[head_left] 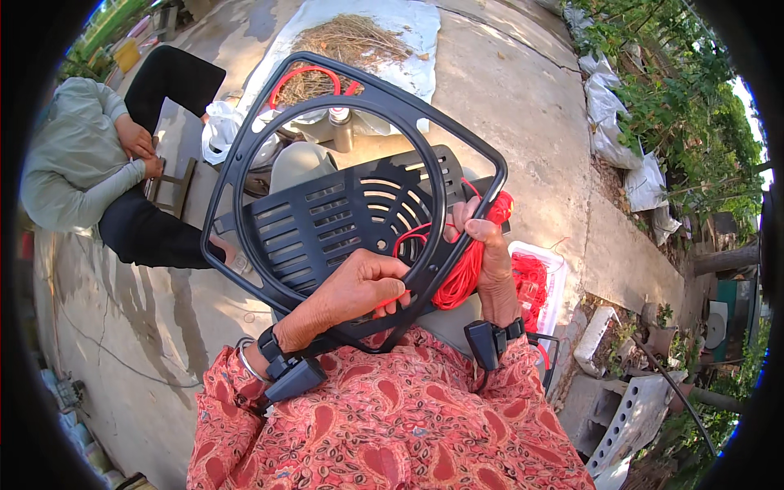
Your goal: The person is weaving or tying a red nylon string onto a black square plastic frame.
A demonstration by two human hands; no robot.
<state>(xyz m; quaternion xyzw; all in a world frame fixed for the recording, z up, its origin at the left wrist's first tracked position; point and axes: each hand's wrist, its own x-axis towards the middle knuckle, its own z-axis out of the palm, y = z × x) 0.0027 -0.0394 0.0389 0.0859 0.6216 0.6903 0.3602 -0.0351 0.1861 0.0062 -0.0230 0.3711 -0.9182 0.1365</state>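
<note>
A black frame point(327, 72) with rounded corners and a round inner ring point(442, 188) lies tilted over my lap. Beneath the ring sits a black panel point(282, 237) pierced by straight and curved slots. At the ring's lower right, my left hand point(359, 286) is closed, with a bit of red cord showing at its fingertips. My right hand point(483, 241) is curled at the frame's right side bar, closed around red cord point(459, 282) that hangs in a thick hank beside it. A thin strand runs from there across the slotted panel.
To my right stands a white tray point(558, 282) with more red cord. A person point(73, 163) sits at the left, hands together. Ahead, dry stalks point(347, 49) lie on a pale sheet point(423, 53) near a metal flask point(341, 135). Concrete blocks point(629, 420) lie at lower right.
</note>
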